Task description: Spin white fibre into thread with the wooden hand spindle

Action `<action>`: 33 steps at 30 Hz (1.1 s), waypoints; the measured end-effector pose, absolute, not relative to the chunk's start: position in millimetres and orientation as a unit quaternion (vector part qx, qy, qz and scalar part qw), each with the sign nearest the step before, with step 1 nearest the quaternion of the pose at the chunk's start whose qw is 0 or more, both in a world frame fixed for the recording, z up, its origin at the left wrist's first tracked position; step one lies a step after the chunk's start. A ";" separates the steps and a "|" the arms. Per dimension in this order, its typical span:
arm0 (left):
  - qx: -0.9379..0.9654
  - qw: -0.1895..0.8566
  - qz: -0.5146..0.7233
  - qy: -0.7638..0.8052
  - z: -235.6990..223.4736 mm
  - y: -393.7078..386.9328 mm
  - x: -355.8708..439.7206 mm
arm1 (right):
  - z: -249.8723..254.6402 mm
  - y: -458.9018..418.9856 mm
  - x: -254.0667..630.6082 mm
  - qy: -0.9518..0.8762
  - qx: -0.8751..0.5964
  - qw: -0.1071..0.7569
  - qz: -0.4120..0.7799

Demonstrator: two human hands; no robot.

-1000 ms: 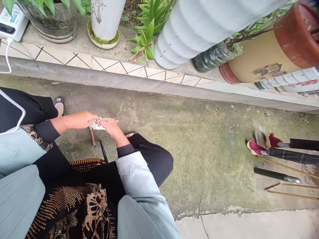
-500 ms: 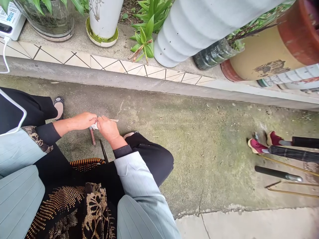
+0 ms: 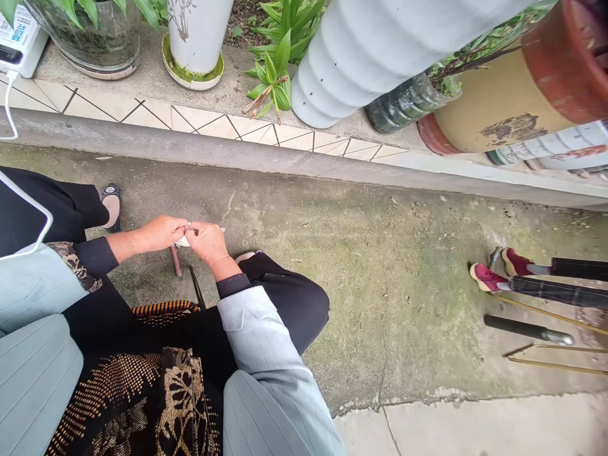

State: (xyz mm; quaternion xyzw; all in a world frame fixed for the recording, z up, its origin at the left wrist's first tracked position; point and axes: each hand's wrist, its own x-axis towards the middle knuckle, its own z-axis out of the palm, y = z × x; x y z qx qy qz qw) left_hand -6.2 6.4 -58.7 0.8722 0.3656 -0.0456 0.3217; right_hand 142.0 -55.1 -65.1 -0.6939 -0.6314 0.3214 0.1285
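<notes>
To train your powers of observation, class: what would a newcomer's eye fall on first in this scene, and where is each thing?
The eye goes first to the bare left hand and right hand, left of centre, pinching a small white bundle above the mossy concrete ground. Along the top right, a large white ribbed column and a tan pot with a terracotta rim stand out. At the far right, crimson shoes add a bright spot of colour.

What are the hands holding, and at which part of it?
A small white strip, pinched near its middle by the left hand and right hand; its exact kind is unclear.
</notes>
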 end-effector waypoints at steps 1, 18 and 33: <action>0.872 0.323 -0.039 0.367 -59.2 6.1 -6.6 | -67.4 -54.8 143.5 -0.612 -0.694 0.156 0.345; 0.966 0.122 -0.061 0.218 -55.1 6.8 -15.0 | -74.0 -48.6 155.6 -0.260 -0.517 0.251 0.776; 0.937 0.115 -0.101 0.314 -61.0 -8.0 -2.4 | -83.3 -47.1 136.9 -0.121 -0.560 0.254 0.779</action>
